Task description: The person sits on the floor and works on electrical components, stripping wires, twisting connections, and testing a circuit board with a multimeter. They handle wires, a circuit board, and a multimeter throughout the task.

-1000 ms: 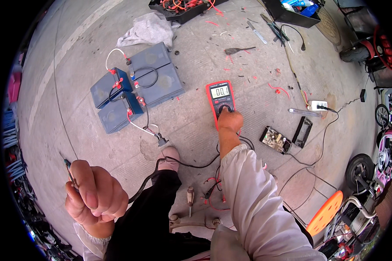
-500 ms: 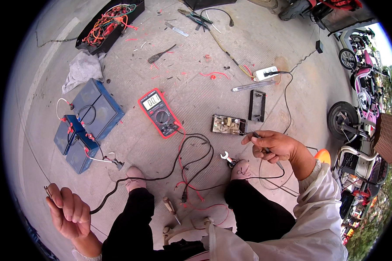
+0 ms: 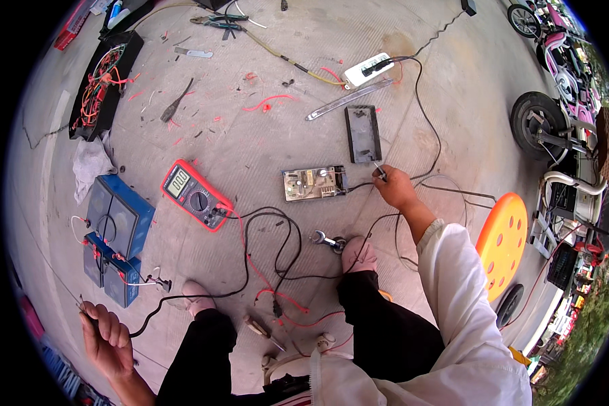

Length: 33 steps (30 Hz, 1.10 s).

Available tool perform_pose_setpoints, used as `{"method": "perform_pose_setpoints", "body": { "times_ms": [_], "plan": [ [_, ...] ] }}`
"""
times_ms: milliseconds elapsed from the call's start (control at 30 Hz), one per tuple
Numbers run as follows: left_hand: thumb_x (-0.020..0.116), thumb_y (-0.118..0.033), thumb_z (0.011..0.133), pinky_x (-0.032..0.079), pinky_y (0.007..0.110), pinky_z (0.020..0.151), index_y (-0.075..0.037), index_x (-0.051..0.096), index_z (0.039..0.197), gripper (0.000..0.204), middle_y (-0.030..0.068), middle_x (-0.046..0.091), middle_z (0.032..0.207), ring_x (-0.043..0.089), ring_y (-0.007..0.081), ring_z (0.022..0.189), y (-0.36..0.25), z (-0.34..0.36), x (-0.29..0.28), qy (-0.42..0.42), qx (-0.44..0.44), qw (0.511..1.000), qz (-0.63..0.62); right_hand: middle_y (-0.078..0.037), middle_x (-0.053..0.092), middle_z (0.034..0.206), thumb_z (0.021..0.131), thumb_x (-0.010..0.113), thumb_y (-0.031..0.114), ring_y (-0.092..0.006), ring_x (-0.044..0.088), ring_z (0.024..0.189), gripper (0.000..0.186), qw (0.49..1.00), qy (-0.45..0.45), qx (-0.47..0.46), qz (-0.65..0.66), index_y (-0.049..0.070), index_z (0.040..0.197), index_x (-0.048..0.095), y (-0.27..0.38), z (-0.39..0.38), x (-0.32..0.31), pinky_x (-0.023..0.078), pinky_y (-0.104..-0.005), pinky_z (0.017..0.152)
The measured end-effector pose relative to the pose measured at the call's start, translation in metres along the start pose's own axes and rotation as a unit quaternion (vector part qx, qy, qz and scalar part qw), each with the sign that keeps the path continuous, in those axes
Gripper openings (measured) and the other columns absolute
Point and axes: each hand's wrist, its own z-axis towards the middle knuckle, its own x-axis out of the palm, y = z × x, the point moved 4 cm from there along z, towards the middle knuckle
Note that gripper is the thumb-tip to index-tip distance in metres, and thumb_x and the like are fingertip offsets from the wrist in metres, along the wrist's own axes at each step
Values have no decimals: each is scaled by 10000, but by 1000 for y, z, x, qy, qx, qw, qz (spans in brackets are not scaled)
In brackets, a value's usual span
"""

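My left hand (image 3: pixel 108 342) is closed round a dark probe with a thin metal tip (image 3: pixel 88 312) at the lower left; a black lead runs from it. My right hand (image 3: pixel 398 189) grips a slim probe (image 3: pixel 381 172) just below an open black case half (image 3: pixel 363 134). Left of that hand lies an exposed circuit board (image 3: pixel 310 183) in its casing, with a black cable running out. The red multimeter (image 3: pixel 196 196) lies face up further left, its leads looping over the concrete floor.
Blue batteries (image 3: pixel 118 213) and a wire-filled black tray (image 3: pixel 101 84) are at left. A power strip (image 3: pixel 369 69), pliers (image 3: pixel 220 24), a wrench (image 3: pixel 321 238) and a screwdriver (image 3: pixel 264 331) lie around. An orange stool top (image 3: pixel 501 247) and parked two-wheelers (image 3: pixel 538 125) stand at right.
My right hand has left the multimeter's dial, picked up a probe and moved forward to beside the case half. The view has swung rightward. My left hand still holds its probe.
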Motion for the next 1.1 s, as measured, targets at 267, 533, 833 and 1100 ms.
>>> {"method": "perform_pose_setpoints", "body": {
  "times_ms": [267,533,833,1100],
  "plan": [
    [390,-259,1086,298,212,446,-67,426,1030,203,7,356,740,304,72,545,17,24,15,-7,-11,1000,4,-229,679,901,895,621,209,-421,650,871,188,997,-60,-13,-48,80,1018,678,4,50,-40,516,-491,782],
    [397,-262,1084,293,214,443,-67,434,1035,205,3,355,736,300,70,544,19,30,12,-22,-18,1000,7,-228,663,1063,918,613,250,-420,644,949,269,971,-218,-29,-93,100,1139,638,25,134,-114,523,-478,810],
    [388,-262,1085,303,214,470,-59,452,1057,215,1,370,717,330,76,560,23,39,24,-10,-30,999,9,18,496,748,1003,473,217,-81,449,621,329,964,118,19,237,-18,1188,611,108,14,-79,372,-236,535],
    [395,-270,1084,291,207,478,-55,461,1084,225,-7,363,730,329,70,568,28,25,24,-5,-56,998,0,4,537,765,1032,442,131,-85,476,627,355,861,332,104,371,68,1362,556,102,-118,-22,419,-225,571]
  ]
}}
